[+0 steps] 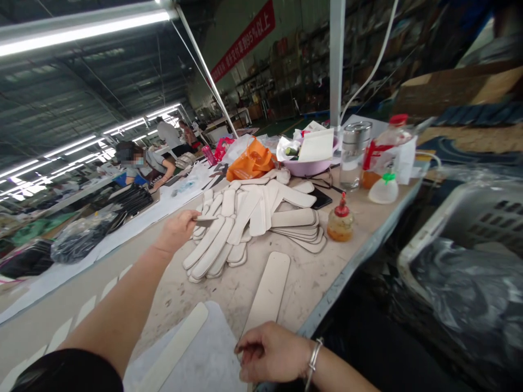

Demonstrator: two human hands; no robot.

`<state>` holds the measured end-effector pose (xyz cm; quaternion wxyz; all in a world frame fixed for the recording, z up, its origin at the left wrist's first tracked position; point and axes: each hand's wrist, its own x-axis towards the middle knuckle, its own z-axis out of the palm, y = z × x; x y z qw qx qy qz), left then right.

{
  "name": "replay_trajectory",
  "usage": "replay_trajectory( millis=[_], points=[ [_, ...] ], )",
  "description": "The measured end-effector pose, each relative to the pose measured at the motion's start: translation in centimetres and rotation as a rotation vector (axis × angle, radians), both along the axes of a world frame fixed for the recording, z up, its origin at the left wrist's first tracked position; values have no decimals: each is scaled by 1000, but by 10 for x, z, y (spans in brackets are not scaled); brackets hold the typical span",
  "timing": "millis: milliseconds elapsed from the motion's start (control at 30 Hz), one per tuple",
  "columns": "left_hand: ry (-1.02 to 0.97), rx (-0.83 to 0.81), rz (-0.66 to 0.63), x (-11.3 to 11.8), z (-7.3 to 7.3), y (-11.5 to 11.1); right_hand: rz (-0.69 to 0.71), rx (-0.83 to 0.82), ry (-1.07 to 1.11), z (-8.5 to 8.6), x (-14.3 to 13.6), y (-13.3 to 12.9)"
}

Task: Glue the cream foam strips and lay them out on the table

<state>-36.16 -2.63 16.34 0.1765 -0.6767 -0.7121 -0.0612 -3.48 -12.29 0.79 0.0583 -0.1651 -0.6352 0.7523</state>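
My left hand (180, 231) reaches over the table with its fingers pinched on a thin flat strip (205, 221), seen nearly edge-on. It is beside a loose heap of cream-coloured, round-ended strips (212, 245). My right hand (273, 351), a bangle on its wrist, is low in the view with curled fingers. Whatever these fingers may hold is hidden. Just beyond them lies a wider cream strip (269, 286), its near end covered by the hand. To the left, another long strip (180, 343) rests on a white sheet (218, 326).
A squeeze bottle with a red tip (340, 220), a clear bottle with a green tip (384, 190), a flask (354, 155) and a lilac basin (310, 165) stand at right. An orange bag (251, 160) lies behind the heap. A white crate (417, 250) is beyond the table edge. A person (143, 166) works further back.
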Motion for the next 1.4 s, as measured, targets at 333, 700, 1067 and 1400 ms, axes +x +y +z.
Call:
replay_trajectory(
  millis=[333,700,1067,1400],
  points=[
    [-190,-305,145,-18,-81,-67,-105,70,70,23,12,19],
    [-213,-249,378,14,-75,-117,-668,1296,-534,-12,16,92],
    [-269,-371,479,73,-95,-184,-526,1295,-410,-2,19,79],
    [-260,-456,635,89,-101,-170,-585,1239,-198,-8,19,76]
  ],
)
